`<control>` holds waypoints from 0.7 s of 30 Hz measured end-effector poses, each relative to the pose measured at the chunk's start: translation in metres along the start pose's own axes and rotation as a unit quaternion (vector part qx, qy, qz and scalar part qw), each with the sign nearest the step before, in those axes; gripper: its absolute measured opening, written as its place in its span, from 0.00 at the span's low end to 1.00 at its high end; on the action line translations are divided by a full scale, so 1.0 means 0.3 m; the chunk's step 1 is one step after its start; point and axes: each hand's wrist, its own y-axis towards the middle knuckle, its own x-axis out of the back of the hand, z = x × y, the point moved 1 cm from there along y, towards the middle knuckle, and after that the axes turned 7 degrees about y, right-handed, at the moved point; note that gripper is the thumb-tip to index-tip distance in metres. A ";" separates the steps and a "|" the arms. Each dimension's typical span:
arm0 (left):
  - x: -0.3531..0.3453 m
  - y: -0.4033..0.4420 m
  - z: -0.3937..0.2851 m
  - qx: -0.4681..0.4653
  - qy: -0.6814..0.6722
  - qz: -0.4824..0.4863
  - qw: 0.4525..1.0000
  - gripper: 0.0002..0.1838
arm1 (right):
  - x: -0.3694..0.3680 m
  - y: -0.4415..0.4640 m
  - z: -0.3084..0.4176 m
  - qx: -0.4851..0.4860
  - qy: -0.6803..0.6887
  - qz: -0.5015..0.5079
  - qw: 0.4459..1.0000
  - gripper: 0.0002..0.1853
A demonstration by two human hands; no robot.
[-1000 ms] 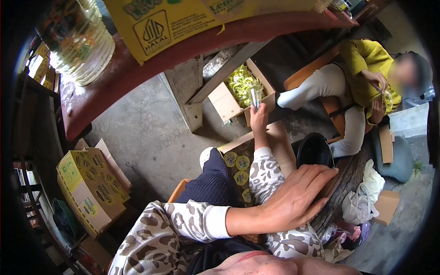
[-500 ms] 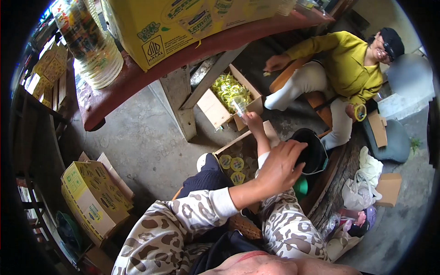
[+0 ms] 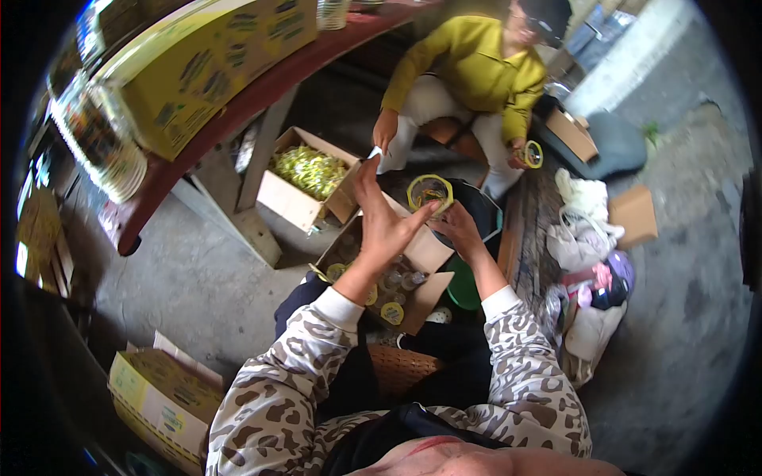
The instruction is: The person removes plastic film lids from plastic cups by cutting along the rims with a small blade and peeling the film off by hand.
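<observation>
One yellow-rimmed cup [image 3: 430,196] is in the right hand [image 3: 460,230], its fingers clamped on the side, above a black bucket [image 3: 474,213]. Dark and yellow matter shows in the cup; its nature cannot be determined. The left hand [image 3: 382,230] is open, fingers spread and apart, thumb at the cup's rim; contact cannot be confirmed.

Two open cardboard boxes are noted. The strip box [image 3: 284,193] contains a heap of yellow-green strips, too tangled to count. The cup box [image 3: 426,305], below the hands, contains at least three yellow-topped cups [image 3: 392,313] and several clear cups [image 3: 411,280], partly hidden, exact count not possible. One green container [image 3: 463,285] sits just beside this box; its contents cannot be read.

One co-worker [image 3: 484,67] holds one yellow-rimmed item [image 3: 533,155]. One printed yellow carton [image 3: 210,75] and clear stacked cups [image 3: 123,174] stand on the red table [image 3: 238,111].
</observation>
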 end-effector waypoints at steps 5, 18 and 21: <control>-0.060 -0.071 -0.013 -0.071 -0.037 0.237 0.968 0.66 | 0.035 -0.200 0.151 0.037 -0.056 -0.049 0.997 0.26; -0.095 -0.119 -0.079 -0.032 -0.151 0.351 0.924 0.40 | -0.010 -0.267 0.150 0.042 -0.119 -0.078 0.989 0.23; -0.103 -0.104 -0.061 -0.033 -0.131 0.366 0.921 0.38 | -0.004 -0.271 0.153 0.070 -0.208 -0.075 0.973 0.25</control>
